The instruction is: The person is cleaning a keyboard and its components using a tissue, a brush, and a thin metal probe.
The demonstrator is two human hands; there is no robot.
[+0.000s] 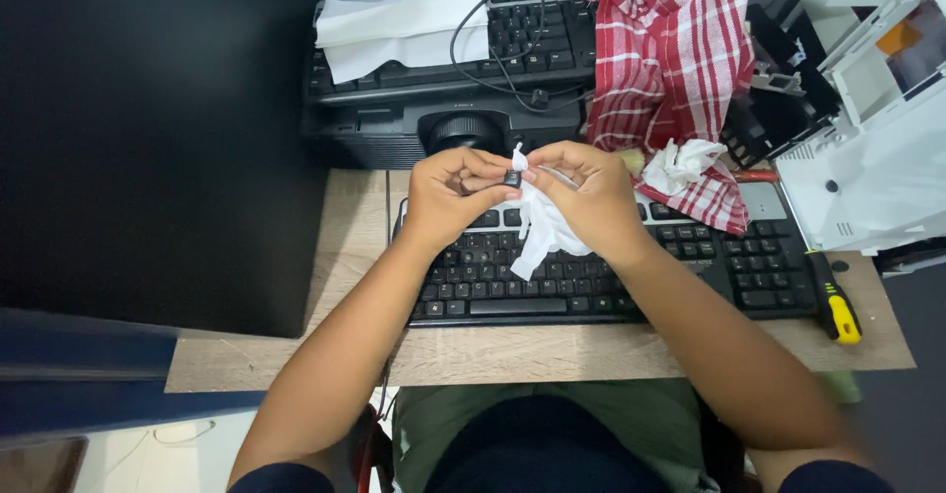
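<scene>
Both hands meet above a black keyboard (690, 266) on a wooden board. My left hand (448, 196) pinches a small black keycap (512, 180) between thumb and fingers. My right hand (586, 193) holds a white tissue (540, 232) against the keycap; the tissue hangs down over the keys. The fingertips of both hands touch at the keycap.
A second black keyboard (532, 35) lies on a black projector (463, 129) behind, with white paper (399, 25) and cables on it. A red-and-white checked cloth (670, 60) and crumpled tissue (685, 163) lie to the right. White machine parts (877, 158) and a yellow-handled screwdriver (833, 306) are at right.
</scene>
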